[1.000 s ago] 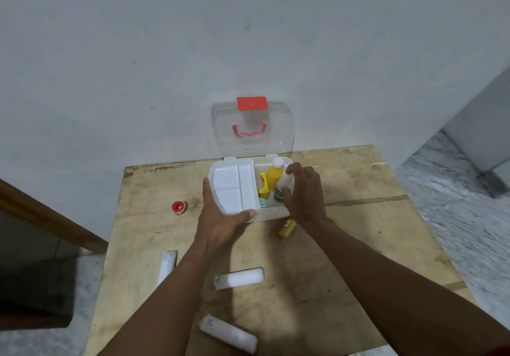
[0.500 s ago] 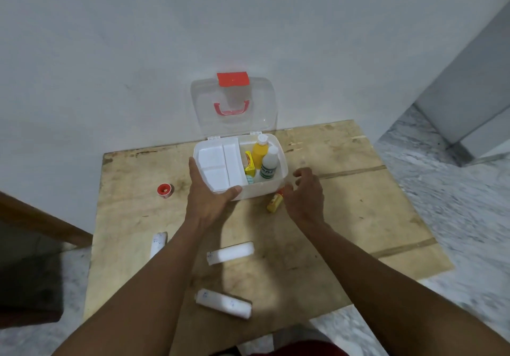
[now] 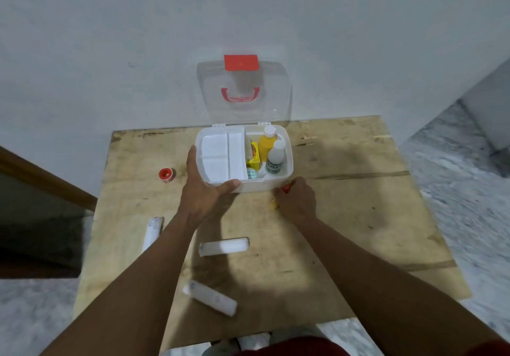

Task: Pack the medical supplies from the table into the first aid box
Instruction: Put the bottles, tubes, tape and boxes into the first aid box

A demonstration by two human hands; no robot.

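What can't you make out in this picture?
Head view only:
- Yellow tube: mostly covered by the right hand; only its red cap and tail show.
- White bottle label: too blurred to read.
- Teal item in the first aid box: partly behind the box wall, unidentifiable.
- Red garment: cut off by the bottom edge.

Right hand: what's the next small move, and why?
Probably lift the small yellow tube into the right compartment of the first aid box. The right hand curls its fingers over it on the table just in front of the box; the left hand steadies the box's front-left corner, and the lid stands open.
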